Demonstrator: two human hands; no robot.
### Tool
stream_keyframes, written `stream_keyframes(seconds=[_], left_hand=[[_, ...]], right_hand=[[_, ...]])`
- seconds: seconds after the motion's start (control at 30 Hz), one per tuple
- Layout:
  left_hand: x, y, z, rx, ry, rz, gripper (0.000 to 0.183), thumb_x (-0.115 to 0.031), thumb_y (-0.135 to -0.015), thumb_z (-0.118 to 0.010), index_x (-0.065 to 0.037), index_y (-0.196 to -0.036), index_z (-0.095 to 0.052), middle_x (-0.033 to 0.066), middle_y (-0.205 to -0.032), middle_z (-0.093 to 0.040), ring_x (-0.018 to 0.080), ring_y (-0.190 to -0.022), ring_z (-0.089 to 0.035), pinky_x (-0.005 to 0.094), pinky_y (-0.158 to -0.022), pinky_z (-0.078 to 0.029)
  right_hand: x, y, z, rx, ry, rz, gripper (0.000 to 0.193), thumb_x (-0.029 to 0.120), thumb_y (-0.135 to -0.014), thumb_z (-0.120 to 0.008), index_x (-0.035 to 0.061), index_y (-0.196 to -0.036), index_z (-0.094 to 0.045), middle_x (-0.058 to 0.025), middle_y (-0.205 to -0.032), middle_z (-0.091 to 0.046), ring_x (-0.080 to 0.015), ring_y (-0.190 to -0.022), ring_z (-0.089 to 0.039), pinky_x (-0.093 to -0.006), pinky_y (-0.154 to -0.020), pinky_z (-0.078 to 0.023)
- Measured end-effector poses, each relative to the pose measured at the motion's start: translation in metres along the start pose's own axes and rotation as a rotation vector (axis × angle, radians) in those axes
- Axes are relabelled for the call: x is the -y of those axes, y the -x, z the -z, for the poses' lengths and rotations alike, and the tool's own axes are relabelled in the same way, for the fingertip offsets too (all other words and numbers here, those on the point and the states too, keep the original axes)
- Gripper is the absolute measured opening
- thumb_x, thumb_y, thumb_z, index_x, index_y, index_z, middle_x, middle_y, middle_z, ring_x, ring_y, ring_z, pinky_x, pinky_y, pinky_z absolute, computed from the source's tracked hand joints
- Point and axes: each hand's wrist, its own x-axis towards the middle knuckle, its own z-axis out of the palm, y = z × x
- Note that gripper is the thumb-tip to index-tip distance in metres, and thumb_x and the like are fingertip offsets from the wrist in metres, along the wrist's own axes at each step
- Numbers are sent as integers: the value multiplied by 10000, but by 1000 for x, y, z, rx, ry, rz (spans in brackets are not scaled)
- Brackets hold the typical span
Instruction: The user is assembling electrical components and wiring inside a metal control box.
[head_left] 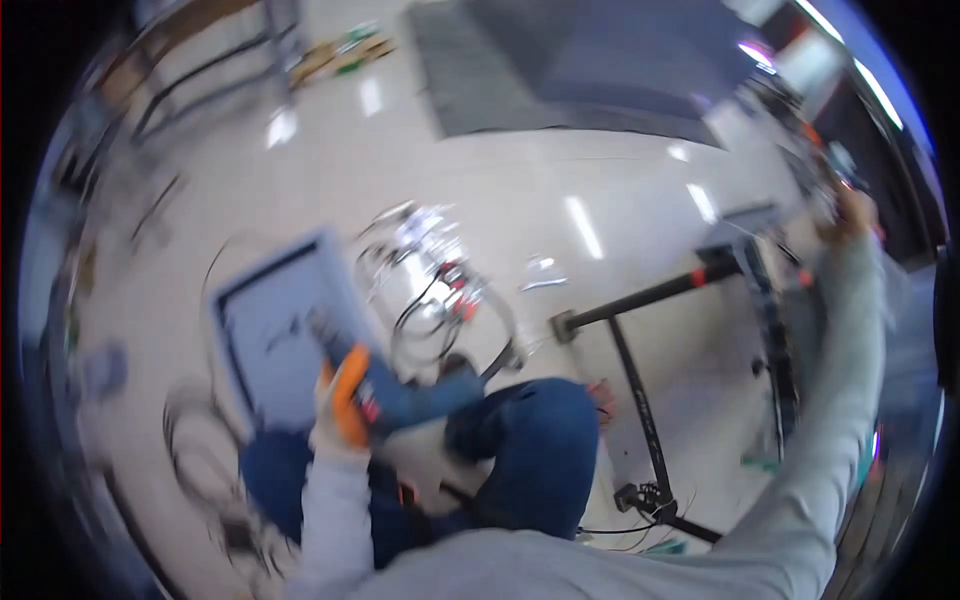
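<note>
My left hand (345, 405), in a white and orange glove, is closed round a blue drill-shaped power tool (400, 395) with a greyish tip. The tool's tip points away over a shallow white tray (350, 290) with a dark inner edge. Stretched far out to the right, my right hand (852, 212) is at a cluttered group of items (825, 175) near the picture's rim. Its fingers are smeared, and what they touch cannot be made out. Between my legs and right arm stands a black tubular frame (640, 300) with a red band.
Coiled cables with red parts (455, 290) and clear plastic bags (425, 228) lie ahead on the pale floor. More dark cable (190, 440) is at left. A grey mat (480, 100) spreads at the back, and a metal-legged bench (205, 90) stands far left.
</note>
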Motion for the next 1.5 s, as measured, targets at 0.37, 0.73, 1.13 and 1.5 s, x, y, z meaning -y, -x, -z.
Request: stream_keyframes(seconds=[0.37,0.73,1.13,1.5], left_hand=[[5,21,9,-467,-907,-536,324,-126,-865,-752,-4,-1127,-605,76,-892,-654,149,-712,-637,268,-671,-548],[-9,57,-13,-736,-703,-452,344,-272,-830,-781,13,-985,-666,69,-789,-650,127,-660,-580,248,-610,-491],[-44,60,14,-132,-1102,-645,338,-197,-1042,-441,0,-1271,-594,92,-1117,-657,171,-972,-625,271,-926,-463],[-32,71,-36,54,-468,-386,733,-12,-812,-688,-31,-1475,-375,167,-1125,-669,348,-1170,-599,477,-1051,-442]], right_hand=[[258,293,-46,816,-518,775,343,-52,-835,-399,43,-1006,-681,-69,-935,-663,-97,-657,-470,-224,-575,-361],[337,481,-229,462,-379,1368,458,186,-650,-782,21,-1026,-579,-162,-992,-565,-352,-873,-596,-439,-796,-498],[333,482,-262,236,-520,1394,496,173,-633,-734,103,-1080,-530,-102,-1032,-538,-292,-874,-578,-397,-844,-448],[321,482,-251,186,-441,1450,519,140,-615,-735,83,-1106,-576,-96,-992,-550,-280,-864,-550,-361,-836,-417]])
